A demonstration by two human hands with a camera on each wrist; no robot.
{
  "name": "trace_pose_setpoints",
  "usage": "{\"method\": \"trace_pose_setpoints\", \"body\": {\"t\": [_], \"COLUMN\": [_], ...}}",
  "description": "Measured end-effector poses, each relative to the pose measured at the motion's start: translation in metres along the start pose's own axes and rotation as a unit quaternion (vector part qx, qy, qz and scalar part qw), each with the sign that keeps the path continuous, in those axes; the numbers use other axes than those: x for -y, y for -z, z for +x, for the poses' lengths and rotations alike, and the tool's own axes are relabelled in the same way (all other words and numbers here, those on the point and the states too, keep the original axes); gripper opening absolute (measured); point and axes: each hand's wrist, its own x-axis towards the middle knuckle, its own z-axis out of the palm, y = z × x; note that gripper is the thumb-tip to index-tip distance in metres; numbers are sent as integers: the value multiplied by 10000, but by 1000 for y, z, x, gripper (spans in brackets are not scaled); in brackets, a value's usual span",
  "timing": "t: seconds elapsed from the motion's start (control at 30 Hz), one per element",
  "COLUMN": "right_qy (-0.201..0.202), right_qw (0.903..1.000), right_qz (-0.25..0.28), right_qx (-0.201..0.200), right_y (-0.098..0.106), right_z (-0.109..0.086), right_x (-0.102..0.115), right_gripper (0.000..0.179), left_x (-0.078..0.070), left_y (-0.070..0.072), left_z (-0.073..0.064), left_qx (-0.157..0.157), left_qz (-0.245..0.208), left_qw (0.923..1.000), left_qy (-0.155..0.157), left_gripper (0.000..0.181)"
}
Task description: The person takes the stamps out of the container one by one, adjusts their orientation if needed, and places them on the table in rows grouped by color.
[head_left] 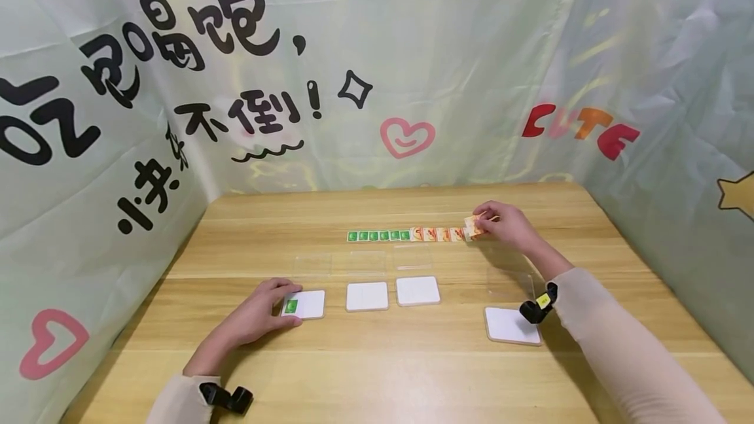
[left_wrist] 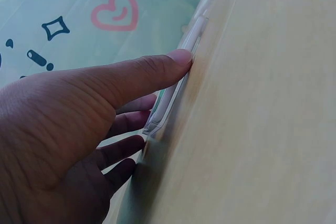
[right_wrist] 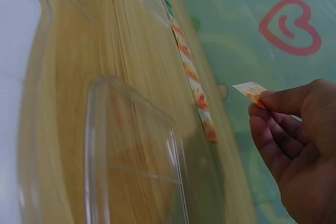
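Observation:
In the head view my left hand [head_left: 259, 313] holds the leftmost flat white box [head_left: 310, 304] by its edges, thumb on the near side and fingers on the far left. A small green sticker [head_left: 291, 306] lies on the left part of that box. The left wrist view shows the thumb [left_wrist: 178, 59] against the clear plastic edge. Above the right end of a row of small pieces, my right hand [head_left: 506, 224] pinches an orange-and-white sticker [right_wrist: 249, 92] between thumb and fingertips. That row runs from green stickers [head_left: 379, 236] on the left to orange ones [head_left: 436, 234].
Two white boxes [head_left: 367, 296] [head_left: 418, 290] stand mid-table; another white box [head_left: 512, 326] is under the right forearm. Clear plastic lids [head_left: 366, 262] lie behind the boxes, one [head_left: 509, 283] below the right wrist. A printed curtain [head_left: 471, 84] surrounds the wooden table [head_left: 377, 371].

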Motion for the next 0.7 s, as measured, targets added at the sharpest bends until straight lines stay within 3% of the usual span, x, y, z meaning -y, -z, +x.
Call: {"method": "trace_pose_setpoints", "body": {"t": [0.7], "right_qy": [-230], "right_qw": [9993], "right_qz": [186], "right_qx": [212], "right_y": [12], "right_z": [4], "right_x": [-28], "right_gripper": [26], "left_x": [0], "left_y": [2], "left_z": [0], "left_qx": [42], "left_qz": [-7], "left_qw": [10000], "left_qy": [85], "left_gripper": [69]}}
